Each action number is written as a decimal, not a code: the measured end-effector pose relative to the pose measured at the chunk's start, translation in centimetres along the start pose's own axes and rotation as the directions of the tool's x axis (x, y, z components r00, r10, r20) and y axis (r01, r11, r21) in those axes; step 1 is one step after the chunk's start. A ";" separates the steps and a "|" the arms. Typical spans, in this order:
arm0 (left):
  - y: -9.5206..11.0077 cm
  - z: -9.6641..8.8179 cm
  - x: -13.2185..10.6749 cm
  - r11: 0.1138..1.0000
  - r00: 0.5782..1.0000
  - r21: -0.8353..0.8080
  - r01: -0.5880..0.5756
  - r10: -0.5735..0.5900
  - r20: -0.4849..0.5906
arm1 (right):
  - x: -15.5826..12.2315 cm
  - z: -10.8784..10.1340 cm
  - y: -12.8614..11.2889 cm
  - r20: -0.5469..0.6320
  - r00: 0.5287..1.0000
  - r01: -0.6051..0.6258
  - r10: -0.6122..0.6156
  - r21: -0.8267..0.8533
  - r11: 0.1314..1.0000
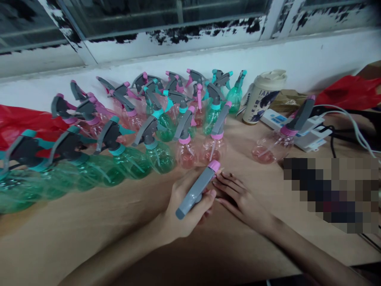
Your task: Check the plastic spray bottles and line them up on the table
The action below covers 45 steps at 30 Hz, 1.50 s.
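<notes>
My left hand [175,210] is wrapped around a grey trigger spray head [193,194] with a pink nozzle tip, held low over the table's near middle. Whatever lies below the spray head is hidden by my palm and fingers. My right hand [242,196] is open beside it, palm down. Its fingers stretch toward the pink nozzle; I cannot tell if they touch it. Just beyond stand two clear pink spray bottles, one pink-collared bottle [213,149] and another pink bottle [187,153]. A green spray bottle [160,157] stands to their left.
Many more green and pink spray bottles fill the back left. Alone at the right stands a pink spray bottle [272,147]. Behind it are a paper cup [262,99], a white power strip [309,137] with cables, and a red bag [348,93]. Another red bag [26,123] lies left.
</notes>
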<state>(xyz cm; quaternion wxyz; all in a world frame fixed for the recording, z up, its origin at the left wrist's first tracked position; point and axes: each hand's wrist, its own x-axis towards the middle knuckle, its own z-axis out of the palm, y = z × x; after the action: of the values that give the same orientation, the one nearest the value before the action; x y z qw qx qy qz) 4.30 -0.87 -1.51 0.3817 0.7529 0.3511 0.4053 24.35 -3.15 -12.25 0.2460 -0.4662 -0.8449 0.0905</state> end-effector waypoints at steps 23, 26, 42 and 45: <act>0.1 -0.6 0.6 0.993 0.994 0.082 -0.083 0.077 0.079 | 0.0 -0.2 -0.3 -0.008 1.000 -0.015 0.015 0.004 1.000; 0.1 -0.6 0.8 0.992 0.993 0.081 -0.095 0.088 0.083 | 0.0 -0.1 -0.3 -0.003 1.000 -0.015 0.015 -0.006 1.000; -0.1 0.2 0.4 0.989 0.995 0.132 -0.062 0.072 -0.071 | -0.1 0.0 -0.1 0.014 1.000 -0.011 0.011 -0.037 0.999; -0.1 0.2 0.3 0.990 0.998 0.139 -0.023 0.032 -0.057 | -0.1 0.1 -0.1 0.014 1.000 -0.014 0.015 -0.043 0.999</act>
<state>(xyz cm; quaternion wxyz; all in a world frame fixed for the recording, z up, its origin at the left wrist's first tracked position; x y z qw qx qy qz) 4.54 -0.67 -1.57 0.3124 0.7700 0.3791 0.4072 24.31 -3.25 -12.29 0.2293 -0.4770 -0.8450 0.0773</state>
